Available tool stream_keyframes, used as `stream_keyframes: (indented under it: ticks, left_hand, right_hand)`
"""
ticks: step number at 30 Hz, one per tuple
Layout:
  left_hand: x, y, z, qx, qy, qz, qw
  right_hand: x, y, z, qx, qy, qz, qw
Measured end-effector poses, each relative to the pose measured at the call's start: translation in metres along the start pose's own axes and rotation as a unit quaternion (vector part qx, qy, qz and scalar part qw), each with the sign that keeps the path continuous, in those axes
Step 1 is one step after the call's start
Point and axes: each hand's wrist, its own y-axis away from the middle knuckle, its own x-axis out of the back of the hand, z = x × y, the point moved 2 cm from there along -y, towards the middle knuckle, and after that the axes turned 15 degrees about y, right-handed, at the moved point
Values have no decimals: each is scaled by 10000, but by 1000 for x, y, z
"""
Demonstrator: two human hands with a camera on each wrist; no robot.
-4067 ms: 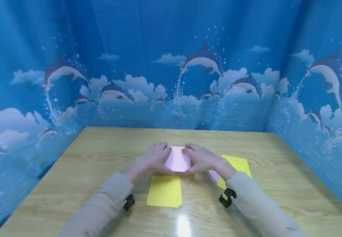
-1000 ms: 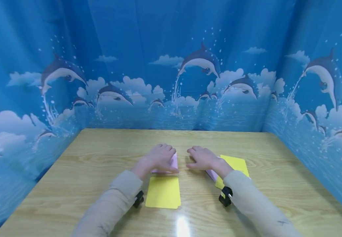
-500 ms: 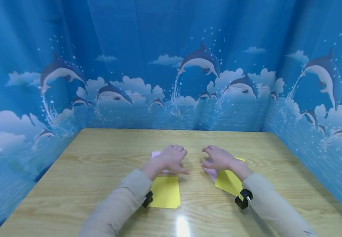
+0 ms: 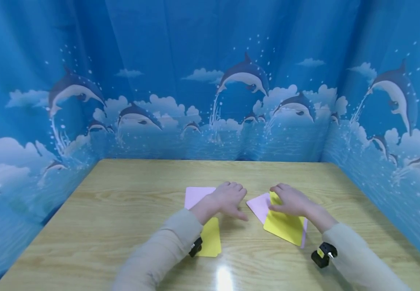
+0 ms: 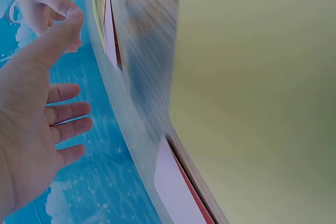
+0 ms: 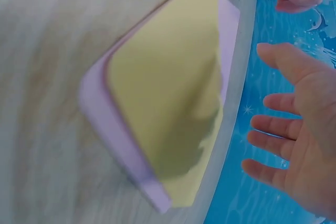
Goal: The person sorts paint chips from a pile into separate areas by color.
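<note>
My left hand hovers with loose fingers between two groups of paper cards, holding nothing. Under its wrist lies a pink card stack, and nearer me is a yellow card stack, partly covered by my forearm. In the left wrist view the yellow cards fill the right side, with the pink stack showing a reddish lower layer. My right hand is above the right-hand pile, where a yellow card lies askew on pink cards. In the right wrist view its fingers are spread, apart from the pile.
A wooden table carries all the cards. Blue dolphin-print curtains stand along its back and sides. A dark camera is strapped to each wrist, the right one close above the tabletop.
Earlier both hands held the pink stack. It then lay further left under my left hand, which has since let go. Both hands have moved right, the right one over the skewed yellow and pink pile.
</note>
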Motion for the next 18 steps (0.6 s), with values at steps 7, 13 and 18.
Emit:
stream_keyframes:
  ticks: [7,13,18]
  left_hand:
    - [-2,-14,15,-160,-16,-3,9999]
    - [-5,-22,28,-230,78,-92,9997]
    - [-9,-27,38,-302,167,-209,9992]
  right_hand:
    - [-6,20,7,-49,100,144,9998]
    - [-9,36,8,-152,30,-112,9998]
    - [-13,49,5,-240,-191,-552,9980]
